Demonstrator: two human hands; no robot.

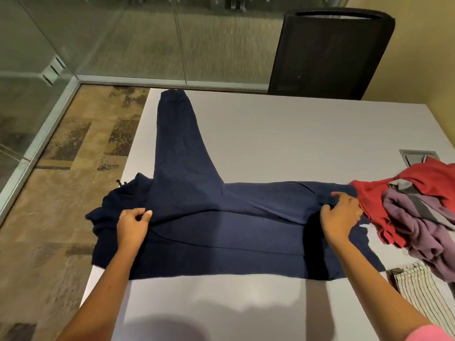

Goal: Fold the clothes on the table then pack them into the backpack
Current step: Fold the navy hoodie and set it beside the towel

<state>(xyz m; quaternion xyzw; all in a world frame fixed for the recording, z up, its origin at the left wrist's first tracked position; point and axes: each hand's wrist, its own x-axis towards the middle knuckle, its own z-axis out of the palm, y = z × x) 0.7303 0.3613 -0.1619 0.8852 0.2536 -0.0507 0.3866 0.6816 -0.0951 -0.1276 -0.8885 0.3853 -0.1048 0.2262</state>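
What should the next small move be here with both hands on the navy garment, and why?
Probably carry the pinched fold line across and lay it flat. The left hand and right hand each pinch the navy garment along one line, its body lies across the table, and one sleeve points away unfolded. The red garment and purple garment wait to the right.

No readable text, labels, brands or numbers on anything in view.
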